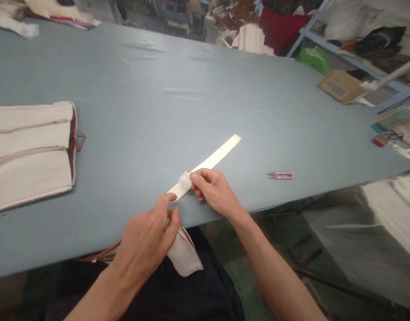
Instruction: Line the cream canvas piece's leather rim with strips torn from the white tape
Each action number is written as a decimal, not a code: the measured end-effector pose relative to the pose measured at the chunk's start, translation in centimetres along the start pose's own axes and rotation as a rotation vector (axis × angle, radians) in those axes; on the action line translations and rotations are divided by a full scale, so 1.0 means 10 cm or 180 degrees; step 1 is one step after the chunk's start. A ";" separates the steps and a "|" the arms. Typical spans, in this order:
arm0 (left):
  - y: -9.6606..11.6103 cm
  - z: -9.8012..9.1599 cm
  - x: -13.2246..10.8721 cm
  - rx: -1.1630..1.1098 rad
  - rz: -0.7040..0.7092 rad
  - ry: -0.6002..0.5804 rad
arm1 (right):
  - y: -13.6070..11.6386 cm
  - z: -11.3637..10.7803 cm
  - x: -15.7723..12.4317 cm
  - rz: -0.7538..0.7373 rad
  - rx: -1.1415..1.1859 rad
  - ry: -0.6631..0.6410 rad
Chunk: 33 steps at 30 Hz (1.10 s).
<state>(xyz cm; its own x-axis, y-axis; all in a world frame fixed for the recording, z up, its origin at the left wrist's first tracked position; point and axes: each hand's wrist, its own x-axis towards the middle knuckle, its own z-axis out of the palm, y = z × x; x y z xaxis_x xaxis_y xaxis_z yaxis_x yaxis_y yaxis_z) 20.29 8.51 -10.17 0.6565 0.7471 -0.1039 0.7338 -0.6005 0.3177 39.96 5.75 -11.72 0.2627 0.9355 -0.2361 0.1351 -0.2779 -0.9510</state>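
Note:
A long cream fabric strip [214, 157] lies diagonally on the grey-blue table [191, 89], its far end toward the upper right. My right hand [213, 191] pinches the strip near its middle, where a small fold or tab shows. My left hand [148, 238] pinches the strip's near end at the table's front edge. Below that hand a cream fabric piece [185, 257] with a brown strap hangs over my lap.
A stack of cream canvas bags [29, 151] with dark trim lies at the left. Pink thread snips [281, 175] rest to the right of my hands. Cardboard box [340, 85], shelves and fabric clutter stand beyond the table's right edge.

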 end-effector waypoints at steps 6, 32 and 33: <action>-0.01 0.07 -0.07 -0.0144 0.0032 0.0329 | -0.01 0.09 -0.04 -0.0223 -0.0286 0.0002; -0.01 0.11 -0.04 -0.1102 -0.0684 0.0678 | 0.04 0.01 -0.04 -0.0511 -0.0495 -0.0208; 0.00 0.11 -0.04 -0.1207 -0.0767 0.0738 | 0.05 -0.01 -0.04 -0.0485 -0.0411 -0.0274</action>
<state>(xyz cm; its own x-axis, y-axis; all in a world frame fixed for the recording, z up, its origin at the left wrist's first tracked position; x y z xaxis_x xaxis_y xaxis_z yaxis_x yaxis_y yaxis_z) 20.24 7.91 -11.21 0.3885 0.9213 -0.0181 0.7164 -0.2896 0.6348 40.02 5.23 -12.06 0.1479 0.9825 -0.1128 0.2897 -0.1521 -0.9450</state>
